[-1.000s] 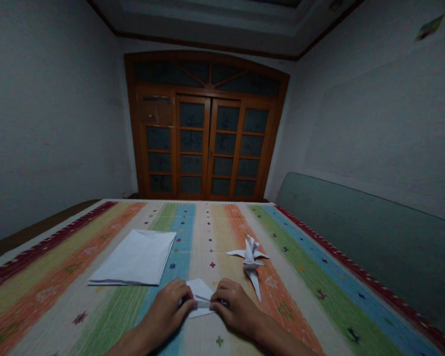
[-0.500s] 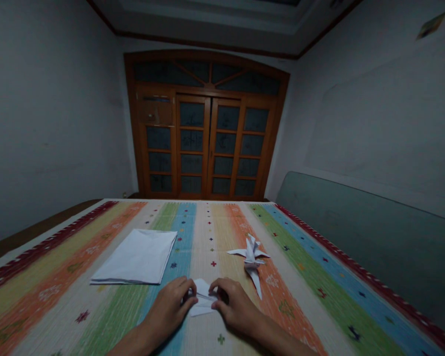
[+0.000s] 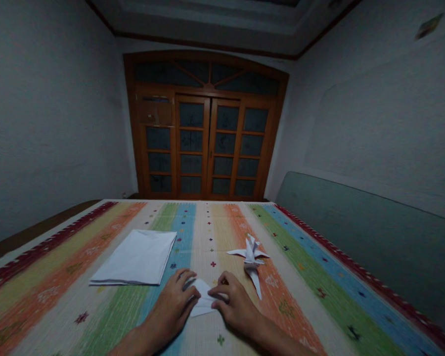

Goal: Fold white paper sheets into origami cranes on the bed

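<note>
A small folded piece of white paper [image 3: 203, 301] lies on the striped mat near the front. My left hand [image 3: 174, 304] rests on its left side with fingers bent and pressed down on it. Pinching the paper's right edge between thumb and fingers is my right hand [image 3: 233, 304]. Most of the paper is hidden under both hands.
A finished white paper crane [image 3: 252, 261] lies just right of my hands. A stack of white sheets [image 3: 137, 258] sits to the left. The striped colourful mat [image 3: 319, 277] covers the surface; a green padded board [image 3: 356, 232] runs along the right, wooden doors [image 3: 207, 148] behind.
Both hands have shifted slightly forward over the small paper, covering more of it. The crane and the stack of sheets have not moved.
</note>
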The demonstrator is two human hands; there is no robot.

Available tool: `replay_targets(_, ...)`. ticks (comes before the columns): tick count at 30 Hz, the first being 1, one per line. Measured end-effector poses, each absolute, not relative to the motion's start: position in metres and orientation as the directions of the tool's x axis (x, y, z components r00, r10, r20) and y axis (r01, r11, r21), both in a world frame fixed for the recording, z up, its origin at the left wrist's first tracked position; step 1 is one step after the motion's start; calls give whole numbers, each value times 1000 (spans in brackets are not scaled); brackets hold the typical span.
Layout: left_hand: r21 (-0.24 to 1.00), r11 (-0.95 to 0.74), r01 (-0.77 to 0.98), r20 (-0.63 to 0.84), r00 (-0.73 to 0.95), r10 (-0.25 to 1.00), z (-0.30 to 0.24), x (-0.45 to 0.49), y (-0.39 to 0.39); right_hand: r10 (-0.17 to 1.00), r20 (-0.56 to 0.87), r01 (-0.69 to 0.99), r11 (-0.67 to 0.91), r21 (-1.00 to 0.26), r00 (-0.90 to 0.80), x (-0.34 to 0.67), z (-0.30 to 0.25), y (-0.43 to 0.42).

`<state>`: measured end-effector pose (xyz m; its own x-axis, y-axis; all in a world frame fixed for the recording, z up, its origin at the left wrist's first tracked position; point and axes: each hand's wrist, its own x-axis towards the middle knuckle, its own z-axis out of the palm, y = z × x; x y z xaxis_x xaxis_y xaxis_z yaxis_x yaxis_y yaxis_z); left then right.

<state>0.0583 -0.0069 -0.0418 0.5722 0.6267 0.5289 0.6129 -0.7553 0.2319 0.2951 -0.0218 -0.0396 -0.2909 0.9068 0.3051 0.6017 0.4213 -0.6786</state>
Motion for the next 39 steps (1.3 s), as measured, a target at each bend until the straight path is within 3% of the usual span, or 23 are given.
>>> replay_targets(6,357,-734,578,401,615,679,-40,57,-8,891,314,607,453,-652,-328,296,-39,-22)
replay_targets(11,402,-699,592,419,560,715,-30,61,-14,911,323,679,407,-611,-256,296,-36,-22)
replay_targets(21,198,-778,597,528,604,597,-29,59,-14,902,324,651,431,-625,-286,296,-35,-22)
replay_targets(34,207,-784,585,496,628,599,-34,58,-12,878,349,673,475,-567,-326,297,-39,-23)
replay_targets(39,215,-781,586,486,630,606,-30,58,-14,893,363,650,444,-617,-265,298,-42,-20)
